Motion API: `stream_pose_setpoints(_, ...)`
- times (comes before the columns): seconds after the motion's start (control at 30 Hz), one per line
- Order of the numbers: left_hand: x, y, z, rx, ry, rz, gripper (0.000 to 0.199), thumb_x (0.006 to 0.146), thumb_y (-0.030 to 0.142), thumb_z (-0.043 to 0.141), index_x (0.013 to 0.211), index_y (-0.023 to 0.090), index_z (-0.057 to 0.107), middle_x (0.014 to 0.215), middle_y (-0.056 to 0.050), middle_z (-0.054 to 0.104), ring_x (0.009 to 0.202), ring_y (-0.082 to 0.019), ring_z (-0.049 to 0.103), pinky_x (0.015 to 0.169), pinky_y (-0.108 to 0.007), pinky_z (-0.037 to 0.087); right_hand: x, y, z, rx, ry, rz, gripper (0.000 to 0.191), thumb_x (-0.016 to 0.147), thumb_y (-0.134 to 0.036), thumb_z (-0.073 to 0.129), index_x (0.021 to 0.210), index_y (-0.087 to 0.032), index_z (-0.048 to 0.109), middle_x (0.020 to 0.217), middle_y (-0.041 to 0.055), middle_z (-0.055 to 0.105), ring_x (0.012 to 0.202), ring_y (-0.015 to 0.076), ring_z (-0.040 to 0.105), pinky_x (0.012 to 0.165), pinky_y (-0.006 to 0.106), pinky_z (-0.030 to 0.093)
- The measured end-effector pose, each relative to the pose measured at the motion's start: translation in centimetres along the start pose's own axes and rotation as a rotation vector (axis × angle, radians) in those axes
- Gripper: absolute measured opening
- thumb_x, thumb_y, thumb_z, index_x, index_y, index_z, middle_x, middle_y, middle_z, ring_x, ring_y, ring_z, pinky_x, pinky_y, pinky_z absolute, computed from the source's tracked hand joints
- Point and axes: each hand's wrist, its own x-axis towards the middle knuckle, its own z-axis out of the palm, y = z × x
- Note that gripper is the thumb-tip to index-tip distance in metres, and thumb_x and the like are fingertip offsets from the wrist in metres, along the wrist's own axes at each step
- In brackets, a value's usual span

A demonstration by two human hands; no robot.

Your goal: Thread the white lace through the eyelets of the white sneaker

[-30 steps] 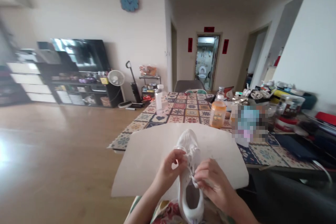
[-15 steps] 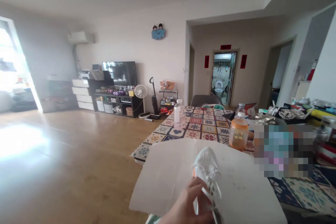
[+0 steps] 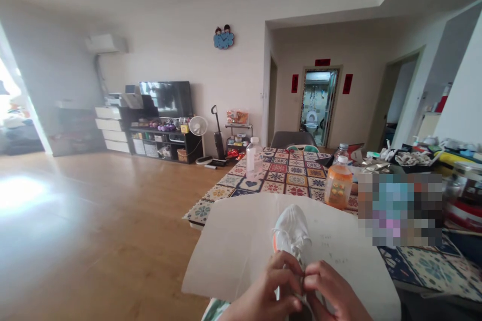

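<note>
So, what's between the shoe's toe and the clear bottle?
Head view: white sheet just beyond the shoe, then patterned tablecloth up to the clear bottle. No object stands in that stretch.

Honestly can't make out a single word here. Up toward 2 o'clock, three red strips [image 3: 322, 62] around the doorway [image 3: 317, 105] carry dark characters, way too small to read. Between 4 and 5 o'clock there's faint grey lettering on the white sheet [image 3: 361, 266], just a blur. The orange bottle [image 3: 339, 183], between 3 and 4, has a label [image 3: 338, 189], but nope, can't read that either.
</note>
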Motion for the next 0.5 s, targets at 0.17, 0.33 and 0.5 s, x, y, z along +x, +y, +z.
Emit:
stream_pose_setpoints(0.17,0.0,1.4,-0.4,-0.149,0.038,-0.049,0.052,0.079,0.066,0.063,0.064,0.017,0.064,0.097,-0.009,0.058,0.094,-0.022,0.056,0.089,-0.036,0.044,0.5,-1.0,-1.0,0.094,-0.035,0.022,0.017,0.102,-0.027,0.046,0.103,-0.028,0.064,0.101,0.0057,0.064,0.092,0.0198,0.065,0.079,0.029,0.055)
stream_pose_setpoints(0.33,-0.9,2.8,-1.5,-0.26,0.173,-0.026,0.058,0.072,0.068,0.068,0.049,0.017,0.054,0.086,-0.006,0.057,0.087,-0.022,0.054,0.084,-0.036,0.045,0.5,-2.9,-3.5,0.528,0.015,0.018,0.027,0.102,-0.042,0.047,0.088,-0.026,0.063,0.092,0.0054,0.064,0.089,0.0202,0.064,0.081,0.032,0.054)
stream_pose_setpoints(0.5,-2.0,2.3,-3.2,-0.451,0.216,0.058,0.063,0.069,0.057,0.076,0.035,0.017,0.043,0.067,-0.003,0.051,0.061,-0.016,0.05,0.056,-0.03,0.046,0.5,-3.3,-3.3,1.01,0.45,0.089,0.045,0.088,-0.059,0.063,0.065,-0.021,0.059,0.05,-0.0008,0.053,0.047,0.0142,0.053,0.046,0.024,0.045)
